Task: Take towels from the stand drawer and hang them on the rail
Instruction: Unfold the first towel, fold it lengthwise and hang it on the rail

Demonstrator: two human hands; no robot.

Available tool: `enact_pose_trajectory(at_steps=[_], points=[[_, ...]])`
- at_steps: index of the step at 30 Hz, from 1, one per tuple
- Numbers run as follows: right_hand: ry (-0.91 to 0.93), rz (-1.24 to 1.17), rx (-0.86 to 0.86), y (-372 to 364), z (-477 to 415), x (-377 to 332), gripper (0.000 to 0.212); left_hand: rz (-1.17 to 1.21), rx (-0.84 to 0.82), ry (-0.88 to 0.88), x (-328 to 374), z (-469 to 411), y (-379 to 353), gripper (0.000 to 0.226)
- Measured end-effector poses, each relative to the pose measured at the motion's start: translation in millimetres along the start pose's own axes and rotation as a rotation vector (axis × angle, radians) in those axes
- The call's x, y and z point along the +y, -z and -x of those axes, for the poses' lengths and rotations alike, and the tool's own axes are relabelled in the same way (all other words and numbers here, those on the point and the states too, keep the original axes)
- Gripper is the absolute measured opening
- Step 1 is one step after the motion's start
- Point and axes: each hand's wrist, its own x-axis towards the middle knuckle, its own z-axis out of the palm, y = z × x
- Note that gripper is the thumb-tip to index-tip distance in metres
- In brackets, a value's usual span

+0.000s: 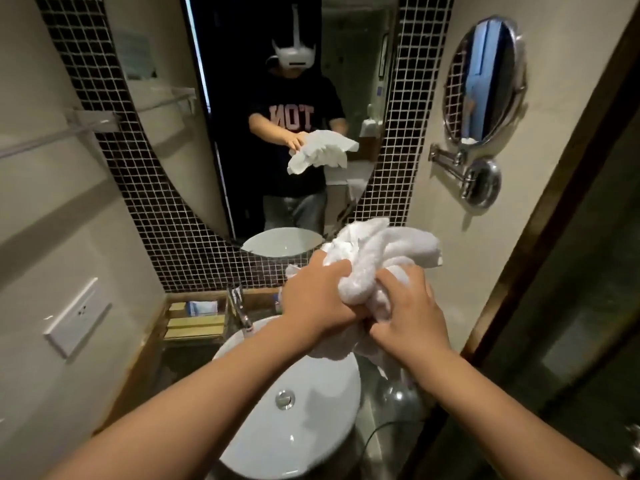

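Both arms stretched forward; left hand [313,299] gripped towel's [381,249] left side, right hand [412,315] its right, fingers curled in.

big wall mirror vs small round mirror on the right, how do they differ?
Size: the big mirror is far larger than the small mirror.
Mount: the big mirror sits flat in the dark tiles; the small mirror hangs off a chrome arm, angled.
Reflection: the big mirror reflects the towel; the small mirror reflects tiles.
Both have curved outlines.
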Motion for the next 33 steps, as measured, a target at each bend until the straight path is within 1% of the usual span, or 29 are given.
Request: enact_pose_trajectory(at_steps=[3,8,11,13,16,17,19,21,22,24,25,27,29,31,33], points=[[-0.066,-0.015,-0.058,-44.9,-7.9,23.0,0.070,0.008,-0.068,0.015,-17.8,-22.6,-41.3,0.057],[-0.187,0.034,-0.118,-95.8,-16.2,50.9,0.069,0.045,-0.157,0.013,-41.3,-53.3,-102.6,0.054],[-0.280,0.059,-0.145,-121.3,-6.6,70.2,0.068,0.057,-0.269,-0.014,-50.5,-62.7,-138.7,0.054],[-0.339,0.041,-0.127,-143.0,4.7,85.2,0.064,0.053,-0.344,-0.069,-57.1,-70.7,-166.4,0.051],[-0.421,0.052,-0.114,-175.2,23.6,108.1,0.058,0.052,-0.414,-0.155,-63.8,-78.1,-207.0,0.057],[-0.452,0.078,-0.133,-186.3,29.4,117.9,0.055,0.071,-0.449,-0.160,-63.5,-78.7,-220.6,0.057],[-0.441,0.160,-0.209,-208.2,38.1,134.6,0.048,0.116,-0.536,-0.152,-62.7,-75.7,-245.0,0.059],[-0.454,0.129,-0.229,-236.0,44.1,158.6,0.043,0.150,-0.619,-0.141,-62.1,-77.8,-269.3,0.060],[-0.481,0.106,-0.226,-247.5,48.5,171.2,0.044,0.162,-0.653,-0.135,-62.0,-80.2,-281.6,0.057],[-0.569,0.085,-0.317,-259.7,51.9,187.1,0.056,0.171,-0.715,-0.145,-65.5,-83.6,-308.5,0.055],[-0.605,0.046,-0.328,-264.3,53.1,193.5,0.055,0.174,-0.737,-0.137,-67.1,-83.9,-322.3,0.056],[-0.650,-0.048,-0.257,-270.4,50.9,200.7,0.044,0.178,-0.759,-0.084,-73.7,-80.8,-351.9,0.056],[-0.613,-0.115,-0.212,-273.9,49.5,205.6,0.038,0.172,-0.768,-0.032,-75.5,-73.8,-367.4,0.055],[-0.609,-0.159,-0.236,-282.2,54.6,217.5,0.040,0.146,-0.758,-0.007,-71.2,-72.7,-371.2,0.055],[-0.592,-0.104,-0.287,-294.4,64.7,232.3,0.034,0.122,-0.756,-0.009,-69.1,-72.8,-376.7,0.051]])
